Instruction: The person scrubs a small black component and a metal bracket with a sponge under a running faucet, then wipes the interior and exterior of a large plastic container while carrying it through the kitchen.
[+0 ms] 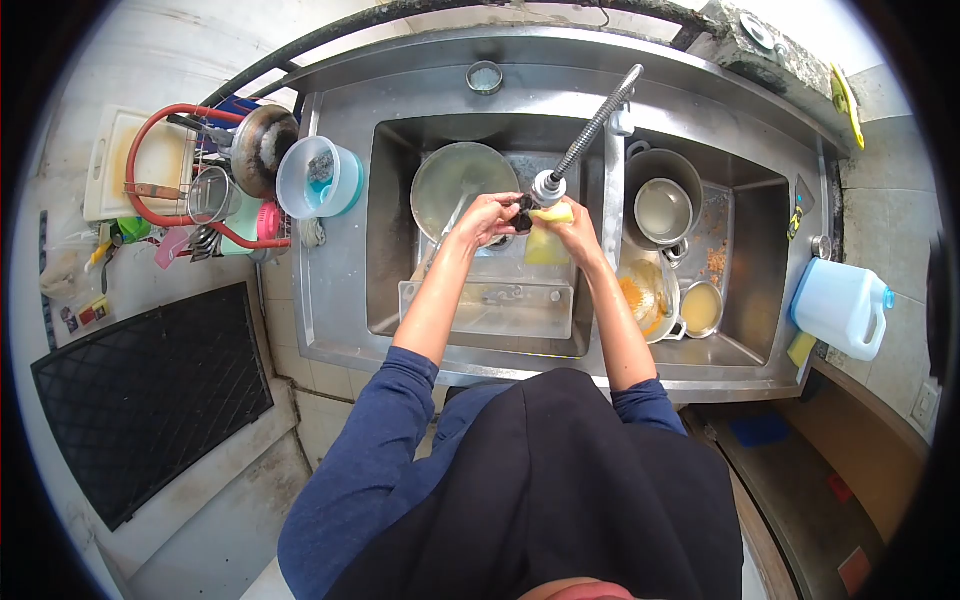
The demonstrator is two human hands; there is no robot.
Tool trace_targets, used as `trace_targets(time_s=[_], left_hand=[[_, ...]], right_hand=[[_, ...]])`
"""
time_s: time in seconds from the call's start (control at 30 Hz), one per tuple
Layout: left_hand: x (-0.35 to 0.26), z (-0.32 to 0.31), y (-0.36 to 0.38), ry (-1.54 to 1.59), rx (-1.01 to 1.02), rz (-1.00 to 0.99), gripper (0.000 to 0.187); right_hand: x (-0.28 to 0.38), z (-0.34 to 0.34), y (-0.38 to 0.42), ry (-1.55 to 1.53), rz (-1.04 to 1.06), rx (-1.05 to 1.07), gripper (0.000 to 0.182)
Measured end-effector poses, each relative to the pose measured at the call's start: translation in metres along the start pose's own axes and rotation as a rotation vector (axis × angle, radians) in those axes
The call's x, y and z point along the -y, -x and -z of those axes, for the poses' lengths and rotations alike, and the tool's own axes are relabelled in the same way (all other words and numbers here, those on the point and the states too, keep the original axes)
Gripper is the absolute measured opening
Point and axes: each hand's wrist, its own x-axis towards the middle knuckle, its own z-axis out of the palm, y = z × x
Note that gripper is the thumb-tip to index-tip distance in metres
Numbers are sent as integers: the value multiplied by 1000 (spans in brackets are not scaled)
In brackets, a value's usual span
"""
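Observation:
Above the left basin [395,240], both hands meet just below the faucet head [548,188]. My left hand [486,220] is closed on a small black object [522,214], whose kind I cannot make out. A yellow sponge [553,213] is gripped in my right hand [574,232], pressed close to the black piece. Beneath them in the basin are a large round, greyish bowl or lid [450,180] and a clear rectangular plastic container [490,318]. Another yellow piece [545,248] shows below the right hand.
The right basin holds a large pot [688,168] with a smaller pot inside, a food-stained pan [640,290], a cup of yellowish liquid [702,306] and orange scraps. A blue jug [840,308] stands right; a tub [318,178] and loaded dish rack [150,150] stand left.

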Motion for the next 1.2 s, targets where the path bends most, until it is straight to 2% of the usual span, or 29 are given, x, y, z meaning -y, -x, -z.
trace_targets(time_s=[0.13,0.2,0.27,0.33,0.4,0.43,0.5,0.53,0.57,0.6,0.63,0.67,0.73,0.77,0.83,0.9,0.97,1.0,1.03,1.13,1.2], left_hand=[[-6,-4,10,120,-12,71,34],[-5,-6,12,167,-9,100,34],[-1,-6,12,229,74,100,32],[-5,-7,14,143,71,62,33],[-15,-11,18,35,24,30,35],[-17,-11,19,37,21,25,35],[-20,-11,21,11,54,5,38],[-20,-10,22,12,49,5,38],[-20,-8,23,-14,54,36,46],[-20,-7,23,-40,62,69,54],[-17,-6,22,-42,63,68,54],[-15,-5,21,15,109,106,56],[-10,-7,22,142,222,136,59],[-8,-10,24,140,223,136,59],[-5,-15,25,255,-24,96,61],[5,-9,15,278,-9,105,60],[8,-11,16,415,60,71,58],[13,-6,8,474,160,37,56],[11,-7,8,475,162,37,56],[6,-12,8,500,152,59,53],[-1,-17,12,279,76,81,48]], right_hand=[[9,0,6,154,26,-23,23],[1,3,5,217,107,-6,30],[12,0,7,198,91,-27,26],[10,-4,9,176,73,-50,23],[-11,-8,6,173,24,-208,18],[-13,-11,5,174,28,-203,18],[-20,-18,8,13,-4,-361,16],[-19,-21,6,-76,-29,-371,17],[-19,-24,5,-78,-30,-369,17],[-18,-25,4,-157,-142,-381,15],[-19,-25,2,-236,-252,-393,15],[-26,-24,-2,-237,-249,-395,15],[-35,-21,-5,-568,-303,-317,14],[-35,-18,-4,-569,-302,-318,14],[-35,-8,-5,-466,-306,-273,13],[-36,0,-8,-419,-304,-242,16],[-25,5,-4,-522,-300,-181,18],[-20,7,-3,-552,-299,-136,19],[-19,7,-2,-551,-299,-137,19],[-10,0,-1,-228,-155,-107,17],[-10,-2,-2,-151,-156,-120,17]])
